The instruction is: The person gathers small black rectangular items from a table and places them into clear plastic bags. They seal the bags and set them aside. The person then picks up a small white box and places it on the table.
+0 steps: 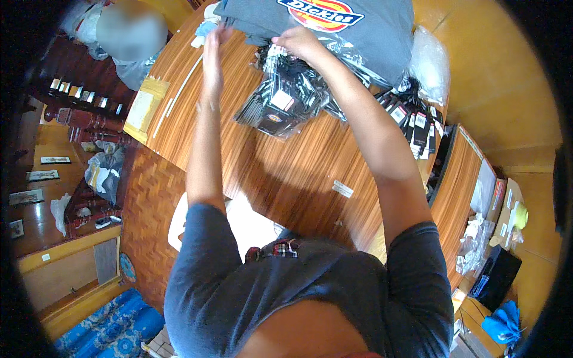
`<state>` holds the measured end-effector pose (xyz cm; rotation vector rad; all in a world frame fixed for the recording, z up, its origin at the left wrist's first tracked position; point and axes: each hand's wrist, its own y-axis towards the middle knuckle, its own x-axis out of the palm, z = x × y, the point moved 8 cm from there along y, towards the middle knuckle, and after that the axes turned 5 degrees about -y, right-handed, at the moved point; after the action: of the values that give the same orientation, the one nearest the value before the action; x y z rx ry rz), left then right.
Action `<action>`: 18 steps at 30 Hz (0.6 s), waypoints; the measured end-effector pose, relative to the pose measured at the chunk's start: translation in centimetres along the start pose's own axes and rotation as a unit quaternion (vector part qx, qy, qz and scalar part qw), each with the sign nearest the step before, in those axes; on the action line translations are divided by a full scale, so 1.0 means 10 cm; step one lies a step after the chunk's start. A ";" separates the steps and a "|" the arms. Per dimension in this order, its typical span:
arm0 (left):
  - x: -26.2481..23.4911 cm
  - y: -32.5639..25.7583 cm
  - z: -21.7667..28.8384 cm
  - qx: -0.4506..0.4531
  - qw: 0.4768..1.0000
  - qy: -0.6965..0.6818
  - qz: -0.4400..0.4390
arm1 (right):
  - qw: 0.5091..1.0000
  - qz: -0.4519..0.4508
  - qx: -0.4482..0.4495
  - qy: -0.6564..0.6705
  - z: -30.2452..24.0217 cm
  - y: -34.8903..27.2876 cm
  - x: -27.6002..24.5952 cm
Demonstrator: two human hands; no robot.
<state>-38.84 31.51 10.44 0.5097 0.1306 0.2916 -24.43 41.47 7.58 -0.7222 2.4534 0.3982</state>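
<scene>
My right hand (300, 43) reaches to the far part of the table. Its fingers are closed at the gathered top of a clear plastic bag of black hang tags (280, 101), which lies on the wood. My left hand (215, 51) is raised to the left of that bag, slightly blurred, its fingers stretched out and nothing visible in it. Just beyond both hands lies a grey folded garment (370, 45) with a large red, yellow and blue printed emblem. More black hang tags (415, 122) with white labels fan out to the right of my right forearm.
The curved wooden table (286, 179) carries a clear plastic bundle (430, 65) at far right and a yellow-taped packet (145, 107) at left. A white chair (245, 224) stands near me. On the right, a side surface holds boxes and a black case (496, 277).
</scene>
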 end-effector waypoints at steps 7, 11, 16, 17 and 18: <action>0.17 -1.17 -0.51 0.027 0.950 0.302 0.071 | 0.986 -0.116 0.081 0.084 0.01 0.29 0.15; -0.03 -1.25 -0.64 0.022 0.943 0.304 0.137 | 0.987 0.063 -0.129 -0.073 -0.19 0.14 -0.47; -0.03 -1.97 -0.45 0.045 0.932 0.268 0.238 | 0.982 0.086 -0.152 -0.077 0.02 -0.56 -0.79; 0.05 -2.04 -0.48 0.016 0.935 0.293 0.199 | 0.987 0.056 -0.147 -0.021 0.11 -0.69 -0.65; 0.12 -2.10 -0.53 -0.016 0.934 0.317 0.160 | 0.989 0.023 -0.140 0.036 0.13 -0.83 -0.50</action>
<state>-33.66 16.85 -4.63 0.3880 0.6751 0.7743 -15.61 37.33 8.38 -0.8068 2.5125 0.7595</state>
